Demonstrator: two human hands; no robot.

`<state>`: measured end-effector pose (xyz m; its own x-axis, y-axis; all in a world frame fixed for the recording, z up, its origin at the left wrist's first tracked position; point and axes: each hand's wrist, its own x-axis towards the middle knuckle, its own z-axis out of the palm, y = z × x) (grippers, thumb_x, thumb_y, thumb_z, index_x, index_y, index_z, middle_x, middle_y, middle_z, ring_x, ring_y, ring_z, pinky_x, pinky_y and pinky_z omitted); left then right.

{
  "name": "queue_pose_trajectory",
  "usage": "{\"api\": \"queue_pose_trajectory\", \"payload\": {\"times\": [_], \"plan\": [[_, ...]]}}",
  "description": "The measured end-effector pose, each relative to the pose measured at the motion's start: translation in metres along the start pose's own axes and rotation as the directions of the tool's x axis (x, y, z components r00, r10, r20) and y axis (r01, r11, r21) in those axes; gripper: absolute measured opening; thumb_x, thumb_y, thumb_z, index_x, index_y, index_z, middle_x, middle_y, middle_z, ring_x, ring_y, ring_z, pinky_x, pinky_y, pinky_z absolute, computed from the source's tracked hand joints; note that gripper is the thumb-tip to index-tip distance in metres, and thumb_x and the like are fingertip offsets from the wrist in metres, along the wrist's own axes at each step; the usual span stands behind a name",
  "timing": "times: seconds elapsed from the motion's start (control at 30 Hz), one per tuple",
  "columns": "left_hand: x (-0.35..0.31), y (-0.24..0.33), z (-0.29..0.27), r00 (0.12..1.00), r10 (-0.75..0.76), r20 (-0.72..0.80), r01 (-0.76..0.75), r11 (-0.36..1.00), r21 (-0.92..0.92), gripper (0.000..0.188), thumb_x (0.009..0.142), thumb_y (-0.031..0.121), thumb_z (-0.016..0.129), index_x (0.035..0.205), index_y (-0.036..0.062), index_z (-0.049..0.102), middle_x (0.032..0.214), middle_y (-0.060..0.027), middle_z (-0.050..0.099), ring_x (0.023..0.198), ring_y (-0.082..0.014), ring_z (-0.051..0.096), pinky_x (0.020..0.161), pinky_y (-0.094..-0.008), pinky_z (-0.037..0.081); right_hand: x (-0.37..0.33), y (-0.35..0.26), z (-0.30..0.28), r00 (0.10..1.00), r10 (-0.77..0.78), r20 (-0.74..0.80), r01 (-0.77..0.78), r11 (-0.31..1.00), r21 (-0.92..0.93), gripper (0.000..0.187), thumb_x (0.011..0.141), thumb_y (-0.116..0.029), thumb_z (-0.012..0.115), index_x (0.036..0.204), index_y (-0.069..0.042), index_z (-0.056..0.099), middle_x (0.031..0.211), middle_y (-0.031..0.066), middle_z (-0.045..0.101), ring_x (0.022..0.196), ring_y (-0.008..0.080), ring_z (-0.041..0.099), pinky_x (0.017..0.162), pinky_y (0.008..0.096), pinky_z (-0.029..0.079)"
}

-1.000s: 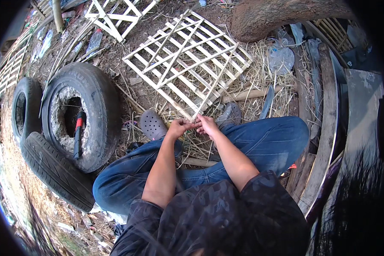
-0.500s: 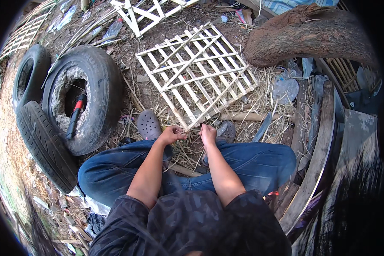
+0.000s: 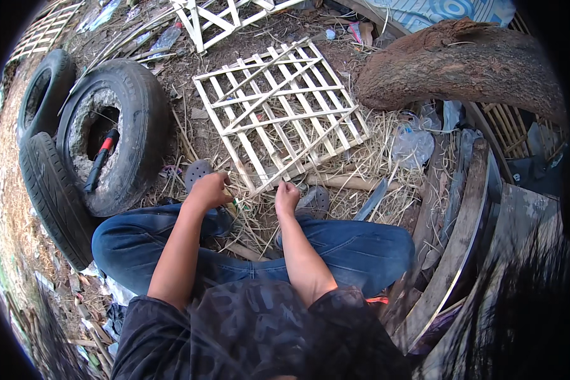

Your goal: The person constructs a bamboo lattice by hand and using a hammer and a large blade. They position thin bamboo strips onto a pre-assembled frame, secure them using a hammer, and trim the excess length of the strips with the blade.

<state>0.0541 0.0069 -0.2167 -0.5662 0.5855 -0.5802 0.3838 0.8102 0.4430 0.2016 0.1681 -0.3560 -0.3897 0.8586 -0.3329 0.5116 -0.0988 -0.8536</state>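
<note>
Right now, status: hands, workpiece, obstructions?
Left hand left of pale, slatted wooden lattice. Right hand at its near edge, contact unclear. Grey perforated clog beside left hand, seemingly clear.

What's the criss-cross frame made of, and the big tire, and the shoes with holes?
The frame looks like bamboo or wood: pale, dull, thin strips. The tire seems dull black rubber, with a curved wall; the rough gray ring inside may be concrete. The shoes look like matte gray foam or rubber, moulded with holes.

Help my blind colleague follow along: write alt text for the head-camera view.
A person's left hand and right hand flank the near corner of a pale slatted lattice over straw-strewn ground. Tyres are at left; a thick trunk is upper right.
</note>
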Motion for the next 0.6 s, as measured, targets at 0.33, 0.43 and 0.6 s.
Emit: {"api": "queue_pose_trajectory", "payload": {"times": [0.33, 0.43, 0.6], "plan": [[-0.124, 0.016, -0.100, 0.946, 0.116, -0.303, -0.115, 0.993, 0.023, 0.041, 0.069, 0.019, 0.075, 0.104, 0.0084, 0.057, 0.094, -0.0096, 0.061, 0.095, -0.0288, 0.057, 0.085, -0.0388, 0.043, 0.011, 0.010, -0.010, 0.988, 0.042, 0.150, -0.046, 0.999, 0.024, 0.033, 0.084, -0.021, 0.058, 0.063, 0.003, 0.056, 0.054, 0.0096, 0.054, 0.051, 0.0156, 0.048, 0.054, 0.0346, 0.040], [-0.144, -0.011, -0.100, 0.908, 0.034, -0.418, -0.018, 0.999, 0.042, 0.042, 0.068, 0.018, 0.076, 0.104, 0.0079, 0.057, 0.095, -0.0098, 0.062, 0.095, -0.0296, 0.057, 0.083, -0.0398, 0.043, -0.001, 0.000, -0.013, 0.986, -0.038, 0.162, 0.042, 0.999, -0.024, 0.033, 0.085, -0.022, 0.059, 0.064, 0.003, 0.057, 0.055, 0.0090, 0.055, 0.051, 0.0155, 0.049, 0.054, 0.0344, 0.040], [-0.129, -0.021, -0.079, 0.922, 0.028, -0.386, -0.005, 0.998, 0.060, 0.043, 0.067, 0.018, 0.078, 0.102, 0.0056, 0.057, 0.087, -0.0129, 0.062, 0.089, -0.0315, 0.060, 0.079, -0.0409, 0.045, 0.004, 0.012, -0.007, 0.985, -0.016, 0.172, 0.024, 0.999, -0.043, 0.030, 0.083, -0.021, 0.059, 0.065, 0.003, 0.058, 0.056, 0.0110, 0.057, 0.052, 0.0185, 0.052, 0.055, 0.0351, 0.042]]}}
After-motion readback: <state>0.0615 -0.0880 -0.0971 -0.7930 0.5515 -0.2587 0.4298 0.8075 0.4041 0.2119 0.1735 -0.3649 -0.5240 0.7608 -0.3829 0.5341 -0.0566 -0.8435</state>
